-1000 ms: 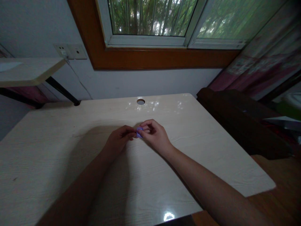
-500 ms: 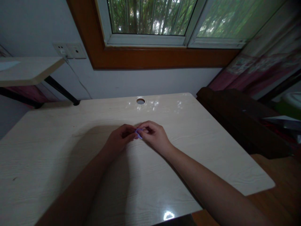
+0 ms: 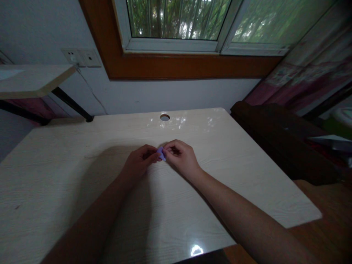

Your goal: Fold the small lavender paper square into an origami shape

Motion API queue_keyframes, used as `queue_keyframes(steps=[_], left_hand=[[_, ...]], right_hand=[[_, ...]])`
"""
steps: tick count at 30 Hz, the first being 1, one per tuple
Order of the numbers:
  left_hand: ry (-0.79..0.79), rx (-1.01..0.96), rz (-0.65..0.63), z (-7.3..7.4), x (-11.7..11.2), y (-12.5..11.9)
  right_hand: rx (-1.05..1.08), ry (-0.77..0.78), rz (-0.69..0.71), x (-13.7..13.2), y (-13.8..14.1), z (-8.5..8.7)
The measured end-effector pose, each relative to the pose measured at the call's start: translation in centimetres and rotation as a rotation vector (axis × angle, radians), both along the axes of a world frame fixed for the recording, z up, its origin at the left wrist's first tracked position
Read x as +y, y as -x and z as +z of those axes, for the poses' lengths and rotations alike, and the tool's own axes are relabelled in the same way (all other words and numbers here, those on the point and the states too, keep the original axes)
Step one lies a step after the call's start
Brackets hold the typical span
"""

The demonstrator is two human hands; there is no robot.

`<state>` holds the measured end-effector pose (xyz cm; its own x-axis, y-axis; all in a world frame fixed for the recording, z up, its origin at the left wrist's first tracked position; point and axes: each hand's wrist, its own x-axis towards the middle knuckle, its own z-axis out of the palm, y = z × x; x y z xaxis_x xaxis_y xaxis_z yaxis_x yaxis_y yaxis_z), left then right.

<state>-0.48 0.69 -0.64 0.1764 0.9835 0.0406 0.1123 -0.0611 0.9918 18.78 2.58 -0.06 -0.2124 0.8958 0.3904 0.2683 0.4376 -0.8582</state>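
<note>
A small purple piece (image 3: 161, 154), seemingly folded paper, is pinched between both hands over the middle of the table. My left hand (image 3: 139, 160) is closed on its left side, thumb and fingertips together. From the right, my right hand (image 3: 181, 156) grips the same piece with thumb and index finger. Fingertips cover much of it, so its full shape is hidden. Both hands are low over the pale wood-grain table (image 3: 220, 183).
A round cable hole (image 3: 165, 117) lies near the table's back edge. A raised shelf (image 3: 33, 82) on black legs stands at the left. Behind are a window (image 3: 176, 22) and wall sockets (image 3: 81, 58). Dark wooden furniture (image 3: 275, 135) is on the right.
The fingers have shifted slightly around the purple piece, and more of its flat face shows between them. Both arms have stayed in nearly the same place.
</note>
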Motion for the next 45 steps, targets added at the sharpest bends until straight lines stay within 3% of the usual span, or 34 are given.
queue_keyframes(steps=[8,13,23,35,45], left_hand=[[0.041,-0.006,-0.031,0.2,-0.1,0.1],[0.05,-0.037,-0.045,0.0,-0.1,0.2],[0.069,-0.112,-0.076,0.0,0.1,0.1],[-0.005,-0.166,-0.013,1.5,-0.1,0.0],[0.031,-0.2,-0.008,1.5,-0.2,0.1]], right_hand=[[-0.103,-0.174,0.019,-0.2,0.0,0.9],[-0.06,-0.136,0.022,-0.2,0.0,0.7],[0.11,0.078,0.096,-0.2,0.2,-0.3],[0.053,-0.081,0.216,-0.4,-0.2,1.2],[0.063,0.01,0.161,-0.3,-0.3,0.9]])
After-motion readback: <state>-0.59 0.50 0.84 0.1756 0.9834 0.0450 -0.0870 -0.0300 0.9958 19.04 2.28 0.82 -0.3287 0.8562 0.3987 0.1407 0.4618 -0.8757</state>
